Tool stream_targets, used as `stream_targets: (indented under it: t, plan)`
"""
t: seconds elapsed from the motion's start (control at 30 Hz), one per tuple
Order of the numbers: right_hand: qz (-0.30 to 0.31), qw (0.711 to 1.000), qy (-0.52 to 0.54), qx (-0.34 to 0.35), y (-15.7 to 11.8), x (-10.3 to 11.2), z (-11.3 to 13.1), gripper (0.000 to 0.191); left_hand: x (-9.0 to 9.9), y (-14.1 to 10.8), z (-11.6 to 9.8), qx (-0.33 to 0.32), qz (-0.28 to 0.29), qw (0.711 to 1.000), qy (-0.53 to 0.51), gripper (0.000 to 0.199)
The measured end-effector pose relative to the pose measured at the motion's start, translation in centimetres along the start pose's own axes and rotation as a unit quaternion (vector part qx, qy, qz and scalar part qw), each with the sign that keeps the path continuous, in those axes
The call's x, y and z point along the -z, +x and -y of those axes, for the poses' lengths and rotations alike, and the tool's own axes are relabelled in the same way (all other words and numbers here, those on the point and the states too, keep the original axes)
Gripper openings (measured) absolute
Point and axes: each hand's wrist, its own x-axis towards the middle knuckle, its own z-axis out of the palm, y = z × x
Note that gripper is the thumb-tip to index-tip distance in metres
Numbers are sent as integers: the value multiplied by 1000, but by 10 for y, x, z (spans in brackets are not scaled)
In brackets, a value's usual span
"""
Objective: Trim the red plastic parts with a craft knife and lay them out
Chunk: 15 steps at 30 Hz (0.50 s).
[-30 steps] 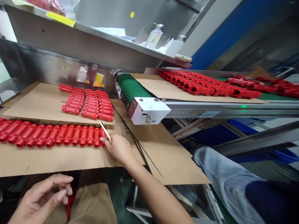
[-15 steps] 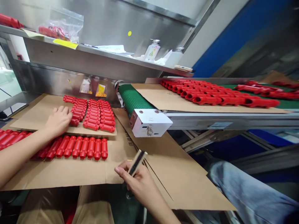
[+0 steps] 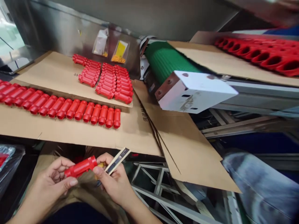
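My left hand (image 3: 52, 183) grips a red plastic tube (image 3: 80, 167) by one end, holding it tilted above my lap. At its other end is my right hand (image 3: 115, 179), closed around a flat cream-and-black handled tool (image 3: 117, 161) that slants up past the fingers. A small yellow piece (image 3: 101, 165) shows between the right fingertips and the tube; what it belongs to is partly hidden. Beyond my hands, a long row of red tubes (image 3: 80, 109) lies side by side on a cardboard sheet (image 3: 77, 136). Further back, shorter rows of red tubes (image 3: 107, 88) rest on another cardboard sheet (image 3: 58, 73).
A green conveyor belt (image 3: 168, 59) with a white end block (image 3: 197, 91) juts out at right. Red tubes (image 3: 261, 56) stand on cardboard there, near another person's blurred arm (image 3: 268, 12). Two small bags (image 3: 120, 51) hang on the metal wall. A denim-clad leg (image 3: 259, 186) is at lower right.
My left hand has come back from the far cardboard to my lap, now with a red tube. The right hand has moved left to meet it, still holding the tool. The view has tipped down.
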Motion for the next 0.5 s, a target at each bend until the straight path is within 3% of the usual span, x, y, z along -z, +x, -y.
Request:
stream_targets:
  t: [0.1,0.17,0.23,0.33,0.4,0.43,0.5]
  plan:
    - [-5,1000,15,-24,-6,-9,-15,46,0,-5,9,8,-65,998,-5,46]
    - [-15,999,14,-32,-11,-12,-22,45,0,-7,10,17,-71,997,6,46]
    - [-43,998,-34,3,-16,-13,-27,44,0,-8,12,8,-67,998,19,45]
    - [-95,981,-145,87,-21,-13,-33,41,2,-7,15,-82,-82,992,39,28]
    - [-110,975,-165,98,-23,-13,-35,37,5,-5,18,-152,-79,984,39,16]
    - [-111,977,-157,94,-23,-13,-36,35,5,-4,20,-171,-77,982,22,16]
    - [-108,981,-131,92,-23,-15,-38,31,4,-2,22,-146,-69,986,-44,26]
